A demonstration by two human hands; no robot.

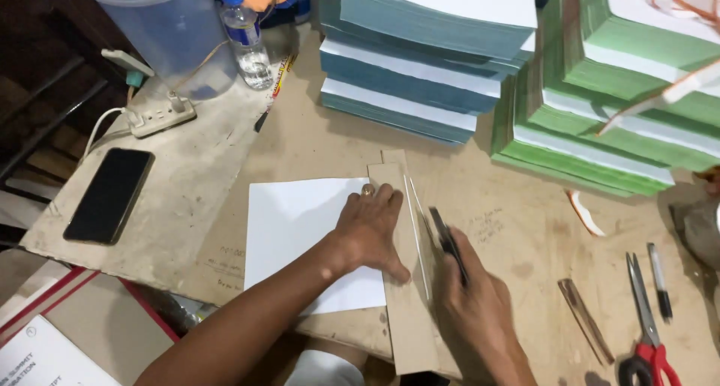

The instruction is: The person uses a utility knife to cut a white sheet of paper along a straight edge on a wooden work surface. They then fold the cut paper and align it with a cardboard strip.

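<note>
1. Two hands work at my desk [525,228]: left hand [371,232] spread flat, pressing white paper [296,221] and cardboard strip [409,311].
2. Right hand [476,311] grips a dark cutter [448,243], just right of the strip.
3. Scissors [643,318] lie far right.

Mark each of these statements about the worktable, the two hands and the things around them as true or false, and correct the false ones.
1. The left hand presses flat on the white paper sheet. True.
2. The right hand holds red-handled scissors. False: it grips a dark cutting tool; the red-handled scissors lie untouched on the table.
3. The black smartphone lies screen-up at the left. True.
4. The stacked paper bundles at the back are all red-edged. False: the blue-edged stacks and green-edged stacks stand there.
5. A clear plastic water bottle with a blue cap stands upright. True.
</note>
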